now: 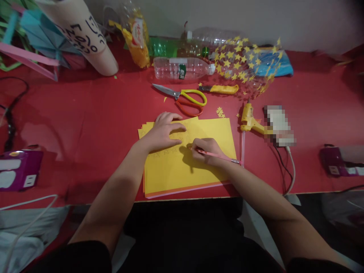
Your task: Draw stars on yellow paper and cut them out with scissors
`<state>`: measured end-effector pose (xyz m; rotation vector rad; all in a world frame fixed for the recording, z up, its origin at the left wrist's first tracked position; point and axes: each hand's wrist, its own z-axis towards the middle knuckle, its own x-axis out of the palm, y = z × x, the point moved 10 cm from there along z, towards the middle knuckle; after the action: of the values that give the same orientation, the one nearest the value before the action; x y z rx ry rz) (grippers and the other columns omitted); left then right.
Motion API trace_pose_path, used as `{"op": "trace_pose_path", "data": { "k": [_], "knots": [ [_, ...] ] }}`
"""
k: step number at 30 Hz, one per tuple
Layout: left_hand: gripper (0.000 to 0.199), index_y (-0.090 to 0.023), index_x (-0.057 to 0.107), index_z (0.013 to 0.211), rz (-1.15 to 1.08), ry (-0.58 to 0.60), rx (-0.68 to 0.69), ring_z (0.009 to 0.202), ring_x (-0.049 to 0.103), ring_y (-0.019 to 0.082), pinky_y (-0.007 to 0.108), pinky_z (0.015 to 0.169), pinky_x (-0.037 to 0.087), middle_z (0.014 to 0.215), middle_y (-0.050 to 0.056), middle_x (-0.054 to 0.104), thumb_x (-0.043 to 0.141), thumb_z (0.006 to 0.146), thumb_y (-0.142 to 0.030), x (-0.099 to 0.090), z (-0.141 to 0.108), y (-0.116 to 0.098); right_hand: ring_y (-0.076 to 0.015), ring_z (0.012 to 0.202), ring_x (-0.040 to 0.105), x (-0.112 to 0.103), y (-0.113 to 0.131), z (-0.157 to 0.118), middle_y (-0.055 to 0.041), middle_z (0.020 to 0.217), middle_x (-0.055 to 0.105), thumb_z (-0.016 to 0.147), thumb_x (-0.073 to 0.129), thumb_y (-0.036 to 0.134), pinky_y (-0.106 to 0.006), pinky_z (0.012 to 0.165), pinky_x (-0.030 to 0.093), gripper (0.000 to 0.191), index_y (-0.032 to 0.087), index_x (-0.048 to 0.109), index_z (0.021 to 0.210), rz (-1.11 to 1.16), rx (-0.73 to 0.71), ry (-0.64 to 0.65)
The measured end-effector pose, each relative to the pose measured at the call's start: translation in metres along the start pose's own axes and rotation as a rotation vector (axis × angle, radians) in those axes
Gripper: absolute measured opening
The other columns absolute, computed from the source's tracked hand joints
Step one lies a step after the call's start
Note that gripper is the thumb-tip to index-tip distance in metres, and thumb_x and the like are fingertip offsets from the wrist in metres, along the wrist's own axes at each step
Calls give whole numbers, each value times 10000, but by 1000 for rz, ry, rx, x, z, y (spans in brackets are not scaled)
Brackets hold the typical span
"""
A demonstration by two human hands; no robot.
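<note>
A stack of yellow paper (167, 174), with orange and pink sheets underneath, lies at the table's front edge. Pencilled star outlines (165, 152) run in a row across the top sheet. My left hand (166, 131) rests flat on the upper left of the paper, its fingers spread and holding nothing. In my right hand (207, 151) is a pink pencil (217, 154), gripped in a writing hold over the middle of the sheet. The pencil's tip is hard to make out in the hand's shadow.
Beyond the paper lie scissors (178, 94), a yellow utility knife (223, 89) and small cut stars (220, 112). A glue gun (248, 117) and a blurred-out device (280, 125) with cables are on the right. Plastic bottles (182, 69) and a tall white tube (85, 38) line the back.
</note>
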<state>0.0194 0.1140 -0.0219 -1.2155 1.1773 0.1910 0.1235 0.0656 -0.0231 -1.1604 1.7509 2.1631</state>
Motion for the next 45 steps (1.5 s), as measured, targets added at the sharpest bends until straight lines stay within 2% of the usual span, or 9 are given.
{"op": "trace_pose_path", "data": {
  "k": [6, 12, 27, 29, 33, 35, 37, 41, 45],
  "knots": [
    [334, -251, 698, 1094, -3, 3, -7, 1331, 376, 310, 519, 1174, 250, 1387, 76, 488, 683, 777, -355, -1, -1, -1, -110, 503, 402, 1, -1, 1, 40, 548, 447, 690, 456, 235, -247, 523, 306, 59, 233, 431, 636, 11, 10, 14],
    [339, -262, 693, 1103, 1, 13, -10, 1338, 368, 315, 525, 1171, 256, 1397, 77, 481, 683, 780, -365, 0, -1, -1, -101, 492, 384, -6, -9, 2, 55, 529, 443, 721, 489, 290, -235, 492, 301, 110, 235, 426, 649, 199, 90, -22],
    [334, -264, 698, 1090, 2, -1, 4, 1327, 378, 314, 524, 1173, 252, 1383, 74, 492, 689, 775, -373, 0, 0, 0, -101, 477, 405, -1, -8, 2, 52, 518, 460, 676, 498, 242, -233, 491, 315, 71, 230, 445, 629, 145, 77, 13],
    [328, -272, 697, 1087, -4, -3, 1, 1327, 376, 316, 529, 1170, 256, 1382, 69, 492, 681, 775, -372, 0, 0, 0, -105, 489, 415, -5, -14, 2, 49, 531, 481, 699, 517, 271, -236, 493, 321, 96, 231, 455, 638, 180, 104, -31],
    [342, -276, 694, 1102, -1, 1, 2, 1327, 370, 318, 529, 1168, 260, 1383, 69, 487, 672, 776, -378, 0, -1, -1, -130, 536, 495, -28, -31, -2, 24, 608, 581, 787, 557, 346, -249, 509, 360, 143, 231, 503, 721, 231, 229, -260],
    [403, -281, 674, 1162, 2, 4, 0, 1325, 370, 320, 532, 1169, 262, 1389, 71, 480, 674, 770, -374, 0, -1, -1, -150, 596, 572, -37, -34, -4, -3, 689, 655, 819, 559, 358, -258, 550, 402, 133, 233, 520, 794, 236, 253, -342],
    [495, -284, 637, 1242, 6, 9, -8, 1325, 369, 323, 537, 1172, 262, 1397, 78, 470, 682, 755, -365, 0, -1, -1, -169, 659, 628, -40, -35, -4, -27, 749, 697, 838, 557, 375, -267, 589, 430, 141, 239, 522, 845, 218, 255, -373],
    [571, -268, 627, 1275, 23, 41, -2, 1367, 336, 338, 560, 1212, 177, 1430, 90, 439, 720, 720, -365, 2, -2, -2, -164, 544, 583, -35, -32, -4, -20, 655, 672, 836, 571, 401, -269, 536, 403, 162, 243, 536, 833, 95, 228, -327],
    [420, -257, 692, 1176, 25, 48, -2, 1400, 315, 333, 557, 1237, 100, 1441, 84, 437, 677, 778, -391, 2, -3, -2, -156, 523, 563, -26, -21, -5, -13, 619, 646, 836, 577, 374, -269, 529, 398, 140, 235, 574, 820, 21, 137, -251]
  ]
}}
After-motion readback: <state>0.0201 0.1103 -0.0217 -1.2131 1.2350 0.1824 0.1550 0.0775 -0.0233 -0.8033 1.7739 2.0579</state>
